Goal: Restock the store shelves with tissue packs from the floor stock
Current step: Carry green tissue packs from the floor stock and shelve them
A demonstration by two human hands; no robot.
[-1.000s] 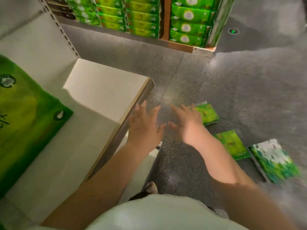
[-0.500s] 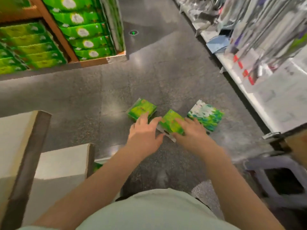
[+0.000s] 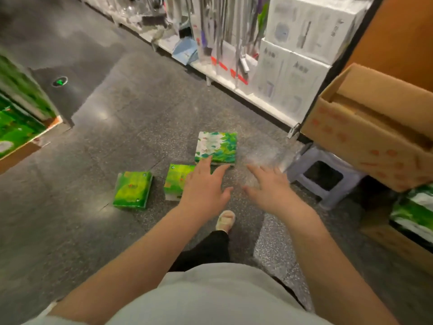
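Three tissue packs lie on the grey floor. A bright green pack is on the left and a second green pack sits beside it, partly covered by my left hand. A larger white-and-green pack lies farthest from me. My left hand hovers with fingers spread, its fingertips over the near edge of the large pack. To the right of that pack, my right hand is held out flat above bare floor, fingers straight. Neither hand holds anything.
A grey plastic stool stands right of my right hand. An open cardboard box sits above it at the right. White shelving with boxed goods runs along the back. Stacked green tissue stock is at the left edge.
My view has swung right, away from the white shelf, toward the packs on the floor. Both hands have moved out over the packs, the right hand now past the middle pack.
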